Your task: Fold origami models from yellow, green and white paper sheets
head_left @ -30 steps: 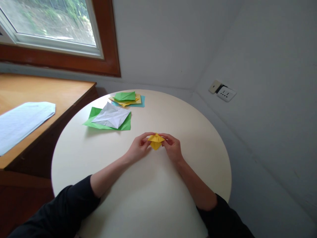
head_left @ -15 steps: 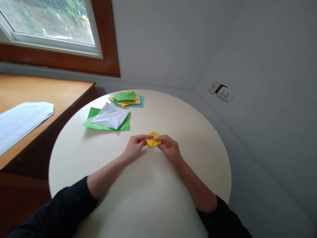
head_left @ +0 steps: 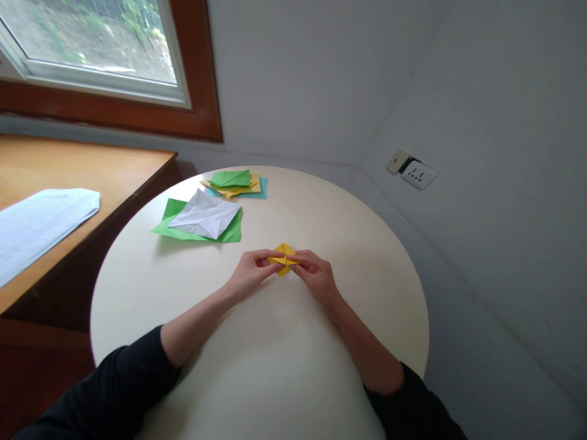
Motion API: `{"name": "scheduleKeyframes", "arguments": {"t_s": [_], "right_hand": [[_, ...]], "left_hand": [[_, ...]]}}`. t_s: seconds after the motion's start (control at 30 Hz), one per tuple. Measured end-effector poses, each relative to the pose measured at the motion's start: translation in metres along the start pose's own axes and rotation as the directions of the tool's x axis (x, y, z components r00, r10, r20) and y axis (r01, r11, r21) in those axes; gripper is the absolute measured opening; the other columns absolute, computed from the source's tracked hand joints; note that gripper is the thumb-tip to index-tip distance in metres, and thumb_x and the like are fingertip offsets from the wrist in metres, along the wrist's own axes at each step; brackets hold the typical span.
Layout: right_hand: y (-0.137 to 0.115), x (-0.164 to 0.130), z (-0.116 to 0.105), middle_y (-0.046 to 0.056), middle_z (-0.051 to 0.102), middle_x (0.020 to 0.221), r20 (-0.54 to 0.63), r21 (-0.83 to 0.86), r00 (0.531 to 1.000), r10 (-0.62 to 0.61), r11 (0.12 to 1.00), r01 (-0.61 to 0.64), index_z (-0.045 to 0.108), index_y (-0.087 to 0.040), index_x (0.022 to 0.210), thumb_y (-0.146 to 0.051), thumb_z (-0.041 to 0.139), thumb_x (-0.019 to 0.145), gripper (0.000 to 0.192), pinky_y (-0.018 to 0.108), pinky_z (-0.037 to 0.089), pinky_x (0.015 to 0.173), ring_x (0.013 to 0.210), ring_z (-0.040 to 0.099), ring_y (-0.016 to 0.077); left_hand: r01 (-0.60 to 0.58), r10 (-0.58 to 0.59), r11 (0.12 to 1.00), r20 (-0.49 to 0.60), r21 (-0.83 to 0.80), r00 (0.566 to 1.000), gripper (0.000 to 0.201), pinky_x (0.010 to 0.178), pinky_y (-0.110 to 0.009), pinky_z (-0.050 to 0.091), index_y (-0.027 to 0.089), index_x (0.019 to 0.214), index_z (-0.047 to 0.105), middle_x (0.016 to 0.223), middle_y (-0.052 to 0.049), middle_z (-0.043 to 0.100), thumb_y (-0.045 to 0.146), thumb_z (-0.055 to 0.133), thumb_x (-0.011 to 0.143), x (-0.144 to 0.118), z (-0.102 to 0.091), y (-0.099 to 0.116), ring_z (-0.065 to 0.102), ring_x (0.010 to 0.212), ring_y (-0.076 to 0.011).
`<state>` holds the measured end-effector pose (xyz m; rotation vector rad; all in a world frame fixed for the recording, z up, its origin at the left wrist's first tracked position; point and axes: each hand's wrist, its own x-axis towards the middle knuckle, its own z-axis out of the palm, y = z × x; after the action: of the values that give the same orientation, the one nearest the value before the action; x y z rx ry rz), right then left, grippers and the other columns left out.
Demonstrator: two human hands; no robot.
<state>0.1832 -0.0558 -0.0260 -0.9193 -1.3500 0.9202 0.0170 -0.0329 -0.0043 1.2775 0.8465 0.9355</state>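
Green sheet (head_left: 229,233), paper stack (head_left: 235,183) well beyond yellow fold (head_left: 283,260)

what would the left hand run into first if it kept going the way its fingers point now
The left hand points right, across the round table. Its fingertips already pinch the folded yellow paper, so that comes first. Just beyond it is the right hand, gripping the paper's other side; depth between them is hard to judge.

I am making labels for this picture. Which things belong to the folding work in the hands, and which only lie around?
In the work:
- left hand and right hand, both pinching
- small yellow folded paper between them

Lying around:
- white creased sheet on a green sheet
- far stack of green, yellow and blue papers
- printed paper on the wooden desk
- round table
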Motion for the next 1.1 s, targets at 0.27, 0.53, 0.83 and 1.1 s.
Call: {"name": "scheduleKeyframes", "arguments": {"t_s": [0.27, 0.53, 0.83, 1.1], "right_hand": [[-0.0029, -0.0007, 0.0001, 0.005, 0.064, 0.093, 0.026, -0.038, 0.999, -0.034, 0.999, 0.035, 0.072, -0.028, 0.086, -0.031, 0.065, 0.075, 0.014, 0.031, 0.052, 0.076, 0.089, 0.061, 0.0178], [-0.0018, -0.0004, 0.0002, 0.006, 0.066, 0.089, -0.009, -0.127, 1.0, -0.006, 0.992, 0.005, 0.071, -0.022, 0.077, -0.037, 0.062, 0.076, 0.017, 0.031, 0.05, 0.078, 0.087, 0.061, 0.0181], [-0.0013, 0.0, 0.0008, 0.005, 0.065, 0.081, -0.058, -0.148, 0.998, 0.021, 0.989, -0.029, 0.065, -0.019, 0.069, -0.039, 0.061, 0.075, 0.021, 0.029, 0.05, 0.071, 0.077, 0.061, 0.0167], [-0.0022, 0.0006, 0.0017, 0.004, 0.064, 0.077, -0.11, -0.175, 0.993, 0.036, 0.983, -0.055, 0.065, -0.018, 0.068, -0.041, 0.061, 0.074, 0.023, 0.029, 0.048, 0.067, 0.072, 0.058, 0.0161]], "left_hand": [[-0.055, 0.054, 0.994, 0.01, 0.091, 0.998, 0.041, 0.074, -0.029, 0.046, 0.013, 0.093, 0.071, 0.091, -0.009, 0.071, 0.044, 0.067, 0.067, 0.0, -0.0024, -0.0003, 0.062, 0.083, -0.0215], [-0.057, 0.056, 0.988, 0.01, 0.146, 0.998, 0.039, 0.07, -0.025, 0.044, 0.012, 0.084, 0.073, 0.08, -0.004, 0.07, 0.048, 0.061, 0.072, 0.0013, -0.0032, -0.0038, 0.059, 0.076, -0.0179], [-0.084, 0.074, 0.987, 0.081, 0.135, 0.994, 0.041, 0.072, -0.026, 0.043, 0.011, 0.089, 0.072, 0.083, -0.005, 0.07, 0.047, 0.057, 0.076, 0.0007, -0.0036, -0.0037, 0.059, 0.079, -0.0196], [-0.062, 0.059, 0.996, 0.053, 0.064, 0.997, 0.039, 0.076, -0.029, 0.046, 0.012, 0.085, 0.071, 0.082, -0.005, 0.07, 0.048, 0.06, 0.073, 0.0008, -0.0016, -0.0063, 0.061, 0.081, -0.0202]]}}
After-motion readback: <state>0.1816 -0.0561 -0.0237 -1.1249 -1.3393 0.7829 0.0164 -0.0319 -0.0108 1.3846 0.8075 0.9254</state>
